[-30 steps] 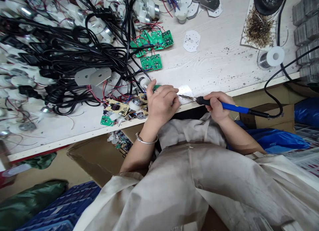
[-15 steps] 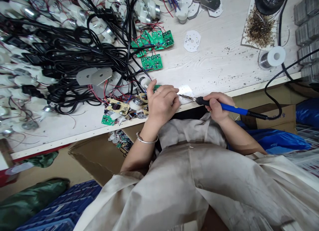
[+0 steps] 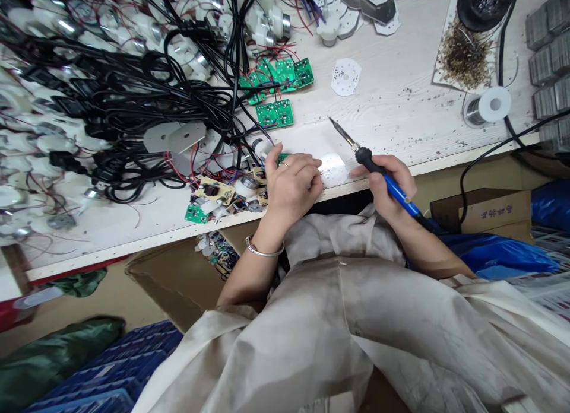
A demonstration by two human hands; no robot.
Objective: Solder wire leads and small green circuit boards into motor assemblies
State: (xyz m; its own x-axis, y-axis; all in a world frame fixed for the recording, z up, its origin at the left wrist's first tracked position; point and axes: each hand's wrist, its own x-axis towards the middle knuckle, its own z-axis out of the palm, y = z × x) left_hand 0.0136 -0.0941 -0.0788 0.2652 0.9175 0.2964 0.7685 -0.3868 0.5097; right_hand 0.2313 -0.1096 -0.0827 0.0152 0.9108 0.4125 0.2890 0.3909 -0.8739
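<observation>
My right hand (image 3: 388, 178) grips a blue-handled soldering iron (image 3: 373, 164); its metal tip points up and to the left, lifted off the bench. My left hand (image 3: 291, 184) rests with fingers curled over a small green circuit board (image 3: 281, 158) at the bench's front edge, pinning it down. A round white plate (image 3: 333, 168) lies between the two hands. A small white motor (image 3: 260, 146) with red wires sits just left of my left hand's fingertips.
A tangle of black cables (image 3: 133, 92) covers the left of the white bench (image 3: 392, 116). Green boards (image 3: 276, 113) lie in the middle, a solder spool (image 3: 487, 104) and a tray of brown scraps (image 3: 463, 54) at the right. Cardboard boxes (image 3: 485, 210) stand below.
My right hand has swung the soldering iron's tip up and away from the work beside my left hand. The left hand has stayed put.
</observation>
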